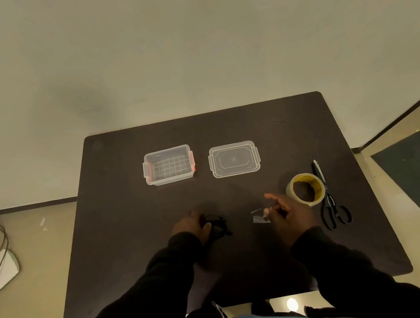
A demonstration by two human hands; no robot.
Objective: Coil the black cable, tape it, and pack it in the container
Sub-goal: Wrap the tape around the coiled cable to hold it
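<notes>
Beside the tape roll [305,188] lie scissors [333,209] (container [168,164] open).

Coiled black cable [219,224]; open container [168,165]

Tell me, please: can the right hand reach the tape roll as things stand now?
Probably yes. The right hand is just beside the tape roll, with nothing between them. However, its fingers seem to pinch a small piece of tape, so the grip is not free.

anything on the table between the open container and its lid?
Nothing: in the head view, the stretch of table between the container and the lid is bare.
</notes>
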